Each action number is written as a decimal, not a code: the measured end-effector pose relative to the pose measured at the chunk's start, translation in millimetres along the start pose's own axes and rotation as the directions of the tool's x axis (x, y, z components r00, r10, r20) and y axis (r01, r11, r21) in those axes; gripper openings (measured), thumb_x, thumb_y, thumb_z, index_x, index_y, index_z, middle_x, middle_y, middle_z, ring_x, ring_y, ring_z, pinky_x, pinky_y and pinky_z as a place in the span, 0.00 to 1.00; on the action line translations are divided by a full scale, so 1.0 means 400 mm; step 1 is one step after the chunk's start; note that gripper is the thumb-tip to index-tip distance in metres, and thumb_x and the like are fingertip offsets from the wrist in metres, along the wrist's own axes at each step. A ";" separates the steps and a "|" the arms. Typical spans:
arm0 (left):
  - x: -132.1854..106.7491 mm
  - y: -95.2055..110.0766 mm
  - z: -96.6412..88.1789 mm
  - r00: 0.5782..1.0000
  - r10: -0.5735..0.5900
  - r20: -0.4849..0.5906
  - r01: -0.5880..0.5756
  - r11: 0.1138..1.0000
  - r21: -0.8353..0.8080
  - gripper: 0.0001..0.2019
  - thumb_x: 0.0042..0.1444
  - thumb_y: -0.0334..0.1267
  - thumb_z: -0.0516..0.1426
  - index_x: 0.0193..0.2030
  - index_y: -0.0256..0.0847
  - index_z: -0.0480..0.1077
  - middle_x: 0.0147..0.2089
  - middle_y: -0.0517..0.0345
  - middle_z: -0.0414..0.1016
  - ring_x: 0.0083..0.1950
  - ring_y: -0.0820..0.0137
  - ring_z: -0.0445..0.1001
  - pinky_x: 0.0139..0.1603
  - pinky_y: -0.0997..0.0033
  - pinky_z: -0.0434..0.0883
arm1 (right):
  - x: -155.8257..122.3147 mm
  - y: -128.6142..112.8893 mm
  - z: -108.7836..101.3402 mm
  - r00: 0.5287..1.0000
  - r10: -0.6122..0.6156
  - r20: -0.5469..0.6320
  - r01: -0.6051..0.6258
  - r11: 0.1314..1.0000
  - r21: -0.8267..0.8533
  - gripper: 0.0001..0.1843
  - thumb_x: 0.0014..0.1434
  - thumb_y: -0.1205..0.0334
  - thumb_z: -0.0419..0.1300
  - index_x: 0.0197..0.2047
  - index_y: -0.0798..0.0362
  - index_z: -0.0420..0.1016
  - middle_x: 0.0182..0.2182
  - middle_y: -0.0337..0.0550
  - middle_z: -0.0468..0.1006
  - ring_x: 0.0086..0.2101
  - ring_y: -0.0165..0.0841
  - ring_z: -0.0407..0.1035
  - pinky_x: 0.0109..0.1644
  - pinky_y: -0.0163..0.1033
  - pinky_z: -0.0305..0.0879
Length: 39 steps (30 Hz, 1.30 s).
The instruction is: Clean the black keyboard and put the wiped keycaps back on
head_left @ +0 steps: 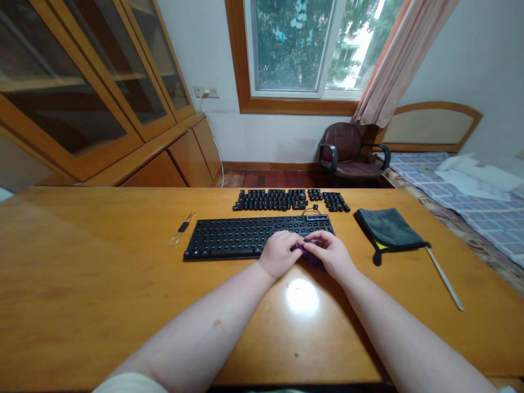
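Over the right front part of a black keyboard (229,234), my two hands meet with fingertips together. Most of the keyboard's keycaps are off, and its bare key posts show; a few caps remain along the near left edge. My left hand (281,250) pinches something small and dark, too hidden to name. My right hand (329,254) is closed too, its thumb and forefinger pressed against the left fingertips. A purple thing (314,258) shows under the right fingers, partly covered by them; its kind is unclear.
Loose black keycaps (270,200) lie in rows behind the keyboard, with smaller groups (336,202) to their right. A wire keycap puller (183,228) lies left. To the right are a folded grey cloth (391,226) and a thin pale stick (445,279). A chair (347,147) stands beyond the table.
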<state>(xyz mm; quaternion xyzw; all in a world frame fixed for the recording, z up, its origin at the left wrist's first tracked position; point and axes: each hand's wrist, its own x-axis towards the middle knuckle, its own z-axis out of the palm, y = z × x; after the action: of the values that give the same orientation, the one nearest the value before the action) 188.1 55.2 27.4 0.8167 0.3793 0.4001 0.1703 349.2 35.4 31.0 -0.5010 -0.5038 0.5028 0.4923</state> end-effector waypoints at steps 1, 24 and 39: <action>0.000 0.001 0.000 1.000 -0.010 0.009 0.010 1.000 0.002 0.06 0.47 0.27 0.57 0.29 0.42 0.71 0.31 0.60 0.76 0.35 0.70 0.72 0.41 0.67 0.69 | 0.000 0.000 0.000 1.000 0.006 0.002 -0.006 1.000 -0.008 0.18 0.41 0.50 0.68 0.32 0.53 0.73 0.26 0.42 0.77 0.26 0.33 0.71 0.29 0.37 0.67; 0.002 0.006 0.003 0.996 -0.089 -0.019 0.088 0.995 -0.051 0.06 0.47 0.35 0.62 0.33 0.41 0.71 0.29 0.62 0.74 0.33 0.71 0.72 0.37 0.71 0.69 | -0.002 -0.009 -0.013 0.995 -0.095 -0.030 0.098 0.992 0.082 0.16 0.51 0.49 0.60 0.39 0.49 0.69 0.29 0.37 0.70 0.29 0.30 0.65 0.33 0.36 0.63; 0.000 0.004 -0.001 0.990 0.059 -0.128 -0.071 0.994 -0.089 0.04 0.48 0.31 0.60 0.33 0.42 0.73 0.33 0.60 0.79 0.34 0.71 0.75 0.39 0.69 0.71 | -0.001 -0.008 -0.013 0.987 0.108 0.123 -0.134 0.964 0.231 0.19 0.43 0.57 0.68 0.37 0.52 0.69 0.24 0.34 0.70 0.21 0.24 0.61 0.23 0.31 0.53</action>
<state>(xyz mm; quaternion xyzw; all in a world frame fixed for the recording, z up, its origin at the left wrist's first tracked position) 188.5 54.2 28.7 0.7931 0.3432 0.4732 0.1709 354.6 35.0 34.1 -0.4397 -0.4342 0.6156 0.4891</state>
